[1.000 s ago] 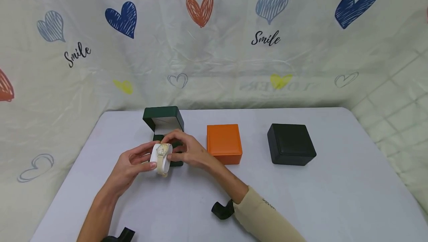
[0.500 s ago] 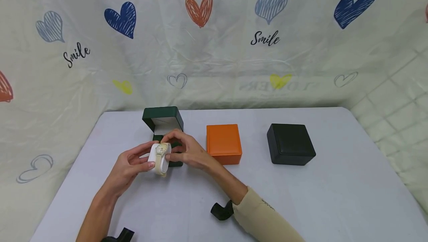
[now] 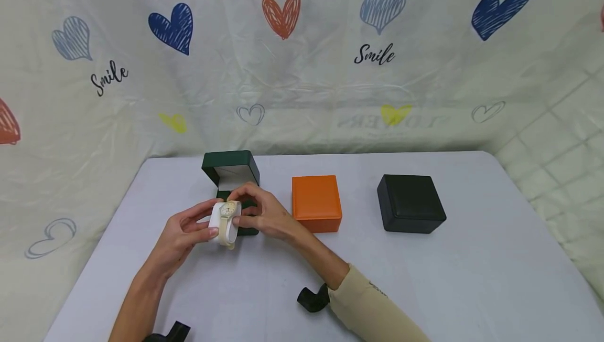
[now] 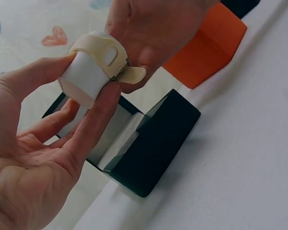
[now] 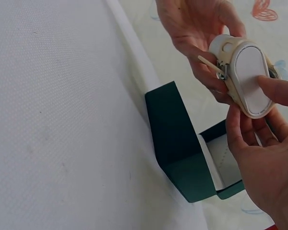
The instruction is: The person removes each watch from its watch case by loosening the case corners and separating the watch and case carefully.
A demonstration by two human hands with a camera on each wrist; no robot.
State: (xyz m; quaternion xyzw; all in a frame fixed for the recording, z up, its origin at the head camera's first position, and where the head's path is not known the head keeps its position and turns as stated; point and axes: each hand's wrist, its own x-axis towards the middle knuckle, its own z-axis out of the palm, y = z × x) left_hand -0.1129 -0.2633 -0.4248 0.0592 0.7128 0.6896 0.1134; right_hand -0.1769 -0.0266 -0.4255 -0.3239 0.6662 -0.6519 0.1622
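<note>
A wristwatch [image 3: 228, 210] with a cream strap is wrapped round a white watch cushion [image 4: 84, 76]. My left hand [image 3: 176, 239] pinches the cushion's left end between thumb and fingers. From the other side, my right hand [image 3: 266, 213] grips it, its thumb [image 5: 278, 90] pressing the cushion's flat end. In the left wrist view the strap's buckle [image 4: 119, 73] shows, with the loose strap tip [image 4: 133, 75] sticking out. Just behind the hands stands a green watch box [image 3: 227, 159] with its lid raised and a pale lining; the hands hide much of its base.
To the right of the green box sits a closed orange box [image 3: 316, 198]. Farther right is a closed black box [image 3: 411, 203]. All stand on a white-covered table [image 3: 472, 279], with a heart-printed curtain [image 3: 311, 79] behind its far edge.
The watch on its cushion has shifted very slightly to the left. Both hands keep hold of it in the same way, and the boxes stay where they were.
</note>
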